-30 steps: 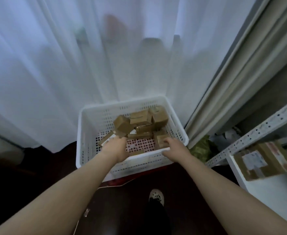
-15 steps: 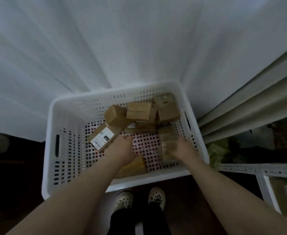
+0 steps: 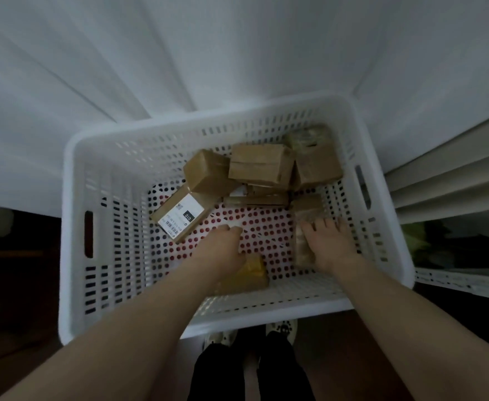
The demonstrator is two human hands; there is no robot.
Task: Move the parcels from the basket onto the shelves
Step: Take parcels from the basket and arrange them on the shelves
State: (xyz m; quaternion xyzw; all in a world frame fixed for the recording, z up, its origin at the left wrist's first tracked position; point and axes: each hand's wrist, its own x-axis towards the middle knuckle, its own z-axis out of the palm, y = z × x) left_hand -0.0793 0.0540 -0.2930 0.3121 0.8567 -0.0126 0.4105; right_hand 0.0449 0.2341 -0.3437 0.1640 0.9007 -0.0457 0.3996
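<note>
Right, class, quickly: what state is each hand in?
Left hand: low in the white basket, grip cannot be told.
Right hand: open, resting on a taped parcel.

White perforated basket (image 3: 74,256) — brown parcels (image 3: 260,166) heaped far side, one near wall.

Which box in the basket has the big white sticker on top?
The long parcel on the pile's left, by the left hand. Its barcode label faces up; others show mostly brown.

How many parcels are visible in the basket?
8: labelled parcel left; cube behind it; three back boxes; flat parcel mid-floor; wrapped parcel under the right hand; yellow parcel beside the left hand. Others may lie hidden.
</note>
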